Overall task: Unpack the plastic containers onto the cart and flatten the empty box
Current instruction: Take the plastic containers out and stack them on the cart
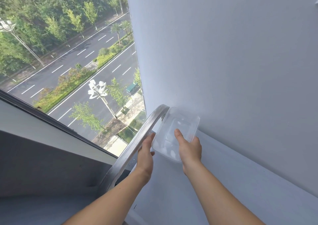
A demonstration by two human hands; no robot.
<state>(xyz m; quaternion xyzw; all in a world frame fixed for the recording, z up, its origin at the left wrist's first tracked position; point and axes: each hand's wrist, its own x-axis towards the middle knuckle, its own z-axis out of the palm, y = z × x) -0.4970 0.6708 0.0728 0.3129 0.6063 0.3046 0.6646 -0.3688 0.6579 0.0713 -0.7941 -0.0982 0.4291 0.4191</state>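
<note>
You are in the unpacking step: both grips carry one clear plastic container [179,121], tilted and just above a pale surface [232,181] that I take to be the cart's top. Your right grip [189,147] clasps its near right edge, thumb laid over the rim and the other fingers hidden beneath. Your left grip [145,149] holds the left side, thumb at the near corner (its fingertips are hidden behind the plastic, so how far they wrap I cannot tell).

The next move, as I judge it, is to level the container, lower it flat onto the surface and let go with both grips, then go back to the box, which is out of view.

The cart handle [130,145], a curved metal bar, runs just beside the left grip and the container's left edge; keep clear of it as you lower. The white wall [223,52] stands close behind the container, so there is little room to push it forward. The window [68,52] lies to the left.
</note>
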